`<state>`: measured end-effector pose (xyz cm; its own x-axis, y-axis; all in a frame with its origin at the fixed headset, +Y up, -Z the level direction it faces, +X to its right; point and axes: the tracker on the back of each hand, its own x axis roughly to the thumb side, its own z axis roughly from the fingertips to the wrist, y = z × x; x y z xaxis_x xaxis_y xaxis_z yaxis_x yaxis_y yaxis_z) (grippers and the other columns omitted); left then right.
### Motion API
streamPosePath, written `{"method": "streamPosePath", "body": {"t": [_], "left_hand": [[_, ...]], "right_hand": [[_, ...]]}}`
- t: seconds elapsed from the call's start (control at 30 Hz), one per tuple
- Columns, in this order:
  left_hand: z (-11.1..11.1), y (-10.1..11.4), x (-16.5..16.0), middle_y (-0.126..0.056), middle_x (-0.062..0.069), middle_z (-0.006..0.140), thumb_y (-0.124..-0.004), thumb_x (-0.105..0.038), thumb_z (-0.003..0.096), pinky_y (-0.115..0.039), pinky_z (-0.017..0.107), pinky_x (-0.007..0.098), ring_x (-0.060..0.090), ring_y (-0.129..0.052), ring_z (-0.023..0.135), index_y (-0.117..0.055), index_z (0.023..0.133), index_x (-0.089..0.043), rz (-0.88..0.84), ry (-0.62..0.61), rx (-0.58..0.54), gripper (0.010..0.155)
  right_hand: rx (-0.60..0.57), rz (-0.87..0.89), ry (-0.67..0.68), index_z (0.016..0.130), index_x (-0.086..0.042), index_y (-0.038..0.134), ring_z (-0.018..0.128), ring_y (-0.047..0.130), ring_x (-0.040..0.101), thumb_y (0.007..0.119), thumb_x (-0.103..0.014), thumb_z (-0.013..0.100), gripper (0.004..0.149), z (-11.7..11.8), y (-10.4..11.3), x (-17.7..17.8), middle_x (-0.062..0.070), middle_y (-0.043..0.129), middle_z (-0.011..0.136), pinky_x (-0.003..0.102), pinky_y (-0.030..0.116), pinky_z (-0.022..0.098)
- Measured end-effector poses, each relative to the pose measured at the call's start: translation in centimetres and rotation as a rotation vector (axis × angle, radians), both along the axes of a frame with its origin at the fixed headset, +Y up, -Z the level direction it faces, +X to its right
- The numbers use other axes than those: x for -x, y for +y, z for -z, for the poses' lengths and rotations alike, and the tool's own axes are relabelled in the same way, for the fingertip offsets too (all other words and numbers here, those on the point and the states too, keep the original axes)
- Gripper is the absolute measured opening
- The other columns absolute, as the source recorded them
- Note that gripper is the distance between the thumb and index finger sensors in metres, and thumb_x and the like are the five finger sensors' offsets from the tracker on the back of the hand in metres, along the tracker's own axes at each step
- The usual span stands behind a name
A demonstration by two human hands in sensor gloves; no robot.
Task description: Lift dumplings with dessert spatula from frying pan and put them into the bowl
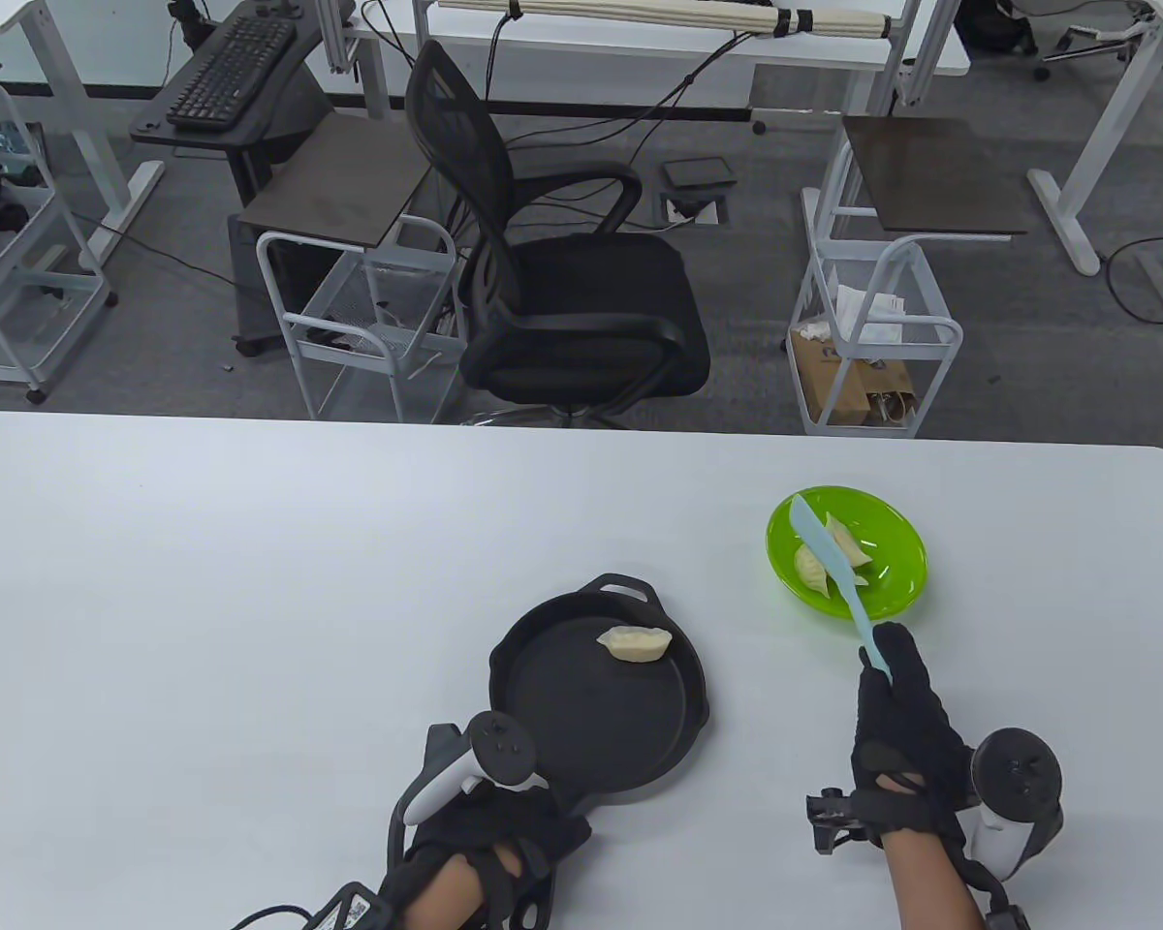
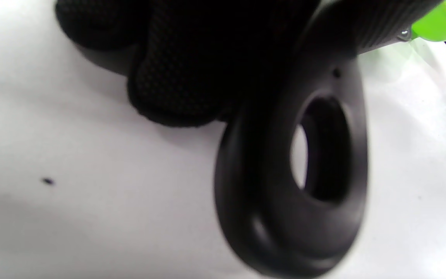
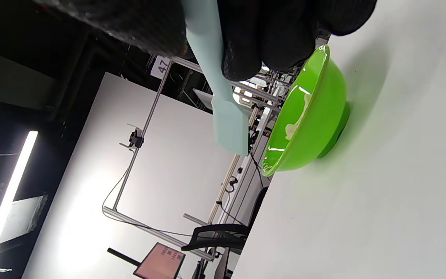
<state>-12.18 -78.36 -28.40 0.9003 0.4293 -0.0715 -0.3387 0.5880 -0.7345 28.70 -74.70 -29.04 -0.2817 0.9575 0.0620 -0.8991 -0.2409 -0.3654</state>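
Observation:
A black frying pan [image 1: 562, 717] sits near the table's front with one pale dumpling [image 1: 634, 643] at its far side. My left hand [image 1: 489, 843] grips the pan's handle [image 2: 261, 186]; its fingers [image 2: 176, 77] curl around it in the left wrist view. To the right stands a green bowl [image 1: 906, 567] holding two dumplings [image 1: 812, 572]. My right hand [image 1: 896, 722] grips a light-blue dessert spatula [image 1: 829, 557] by its handle. The blade reaches over the bowl's left side and carries nothing. The right wrist view shows the spatula [image 3: 229, 124] raised beside the bowl [image 3: 312, 116].
The white table [image 1: 252, 581] ends in a far edge behind the bowl. Beyond it stand a black office chair [image 1: 562, 291] and two white wire carts [image 1: 872, 329].

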Motion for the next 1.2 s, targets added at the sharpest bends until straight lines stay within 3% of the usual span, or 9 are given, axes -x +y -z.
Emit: {"method": "streamPosePath", "body": {"t": [0.67,1.2], "left_hand": [[0.0,0.0,0.0,-0.104,-0.008,0.058,-0.069,-0.069,0.0466,-0.077,0.046,0.046,0.021,-0.102,0.042,-0.068,0.095,-0.024,0.000,0.000,0.000,0.066],[0.0,0.0,0.0,-0.104,-0.009,0.059,-0.069,-0.069,0.0466,-0.077,0.046,0.046,0.020,-0.102,0.042,-0.068,0.095,-0.024,0.000,0.000,0.000,0.066]], "right_hand": [[0.082,0.251,0.247,0.108,-0.016,0.059,0.088,0.065,0.053,0.071,-0.032,0.059,0.053,-0.7,0.1,3.3,0.025,0.066,0.103,0.067,0.048,0.070],[0.129,0.291,0.340,0.107,-0.013,0.060,0.085,0.069,0.053,0.072,-0.034,0.059,0.053,-0.8,-0.1,4.5,0.027,0.071,0.099,0.067,0.051,0.068]]}}
